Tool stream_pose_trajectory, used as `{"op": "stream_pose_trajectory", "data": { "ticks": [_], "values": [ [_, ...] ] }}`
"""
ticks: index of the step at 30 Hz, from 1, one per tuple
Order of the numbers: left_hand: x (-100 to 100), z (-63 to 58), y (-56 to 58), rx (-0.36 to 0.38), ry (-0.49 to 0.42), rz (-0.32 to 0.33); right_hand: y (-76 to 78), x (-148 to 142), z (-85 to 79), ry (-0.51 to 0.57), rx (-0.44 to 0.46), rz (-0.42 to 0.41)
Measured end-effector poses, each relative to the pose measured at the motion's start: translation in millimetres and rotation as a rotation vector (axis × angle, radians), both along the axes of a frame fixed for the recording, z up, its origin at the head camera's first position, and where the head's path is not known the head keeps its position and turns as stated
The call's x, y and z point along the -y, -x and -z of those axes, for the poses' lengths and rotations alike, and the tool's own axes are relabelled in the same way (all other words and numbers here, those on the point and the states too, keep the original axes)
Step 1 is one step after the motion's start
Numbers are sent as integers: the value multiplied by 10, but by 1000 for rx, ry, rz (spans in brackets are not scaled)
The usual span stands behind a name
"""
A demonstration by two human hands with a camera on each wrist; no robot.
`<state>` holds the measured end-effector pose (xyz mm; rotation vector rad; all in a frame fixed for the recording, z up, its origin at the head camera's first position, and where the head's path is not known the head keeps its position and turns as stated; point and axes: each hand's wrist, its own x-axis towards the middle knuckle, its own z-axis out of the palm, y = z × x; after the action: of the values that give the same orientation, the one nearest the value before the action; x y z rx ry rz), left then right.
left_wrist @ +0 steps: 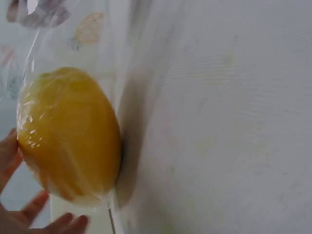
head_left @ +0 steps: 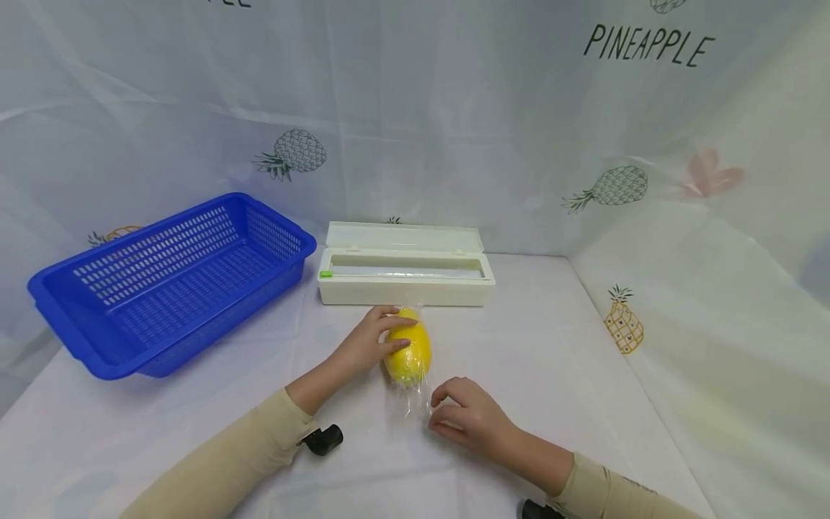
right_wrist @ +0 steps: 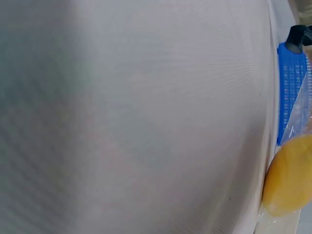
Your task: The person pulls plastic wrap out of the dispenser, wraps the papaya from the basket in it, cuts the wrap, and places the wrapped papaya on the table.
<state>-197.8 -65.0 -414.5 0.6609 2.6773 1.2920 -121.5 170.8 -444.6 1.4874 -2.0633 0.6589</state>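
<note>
A yellow oval fruit (head_left: 415,353), wrapped in clear cling film (left_wrist: 36,53), sits on the white cloth in front of the wrap dispenser. My left hand (head_left: 372,339) holds it from the left, thumb and fingers spread over its side and top. Toward me, a loose twist of film trails from the fruit. My right hand (head_left: 476,422) has its thumb and index finger pinched together at the end of that film. In the left wrist view the film stretches up toward the right hand's fingers (left_wrist: 44,14). The right wrist view shows the fruit (right_wrist: 290,175) only at its right edge.
A white cling film dispenser (head_left: 405,292) stands behind the fruit, lid raised, with a roll inside and a green slider at its left end. To the left is a blue plastic basket (head_left: 171,353). A pineapple-print cloth (head_left: 454,158) hangs behind and at the right.
</note>
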Motion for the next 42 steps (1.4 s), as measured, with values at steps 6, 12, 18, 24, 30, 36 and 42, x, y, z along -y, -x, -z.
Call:
{"op": "stream_pose_trajectory", "data": {
  "ticks": [6, 12, 18, 24, 30, 36, 42],
  "values": [
    [-30, 22, -32, -429, -52, 170, -7, 9, -2, 35, -3, -74],
    [-16, 65, -28, -733, -55, 337, -11, -6, 12, 63, 16, -101],
    [61, -5, -109, -806, 173, 326, -35, -11, 14, 84, 66, -91],
    [151, -56, -214, -681, 346, 437, -63, -34, 11, 97, 128, -69],
    [150, -63, -267, -619, 282, 577, -66, -49, -8, 117, 177, -69],
    [125, -46, -293, -628, 307, 612, -81, -67, -18, 111, 248, -21],
    [99, -65, -326, -527, 297, 602, -93, -81, -8, 100, 294, 24]
  ]
}}
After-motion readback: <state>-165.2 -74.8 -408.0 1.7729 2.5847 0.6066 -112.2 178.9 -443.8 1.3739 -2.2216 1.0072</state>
